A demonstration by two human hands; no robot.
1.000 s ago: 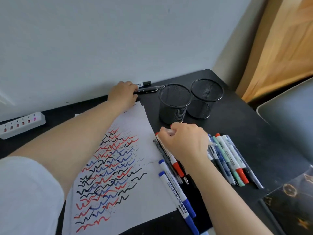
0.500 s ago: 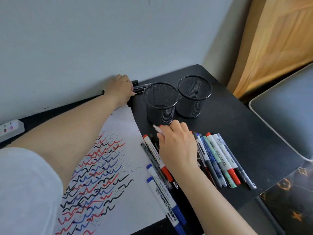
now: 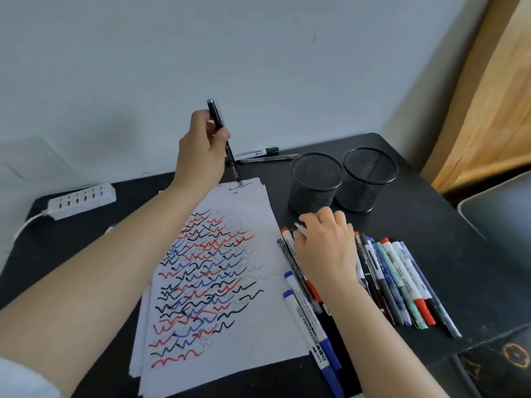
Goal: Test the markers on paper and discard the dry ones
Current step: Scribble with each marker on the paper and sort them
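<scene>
On black desk (image 3: pixel 431 225) by grey wall (image 3: pixel 258 53): paper (image 3: pixel 244 326), 2 mesh cups (image 3: pixel 316 182).

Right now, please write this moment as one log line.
left hand: holds black pen, tip on paper | right hand: rests on markers

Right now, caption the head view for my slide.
Left hand tests black pen on scribbled paper.

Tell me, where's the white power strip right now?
In the head view the white power strip lies at the far left of the black desk, against the wall, left of the left hand and the paper.
</scene>
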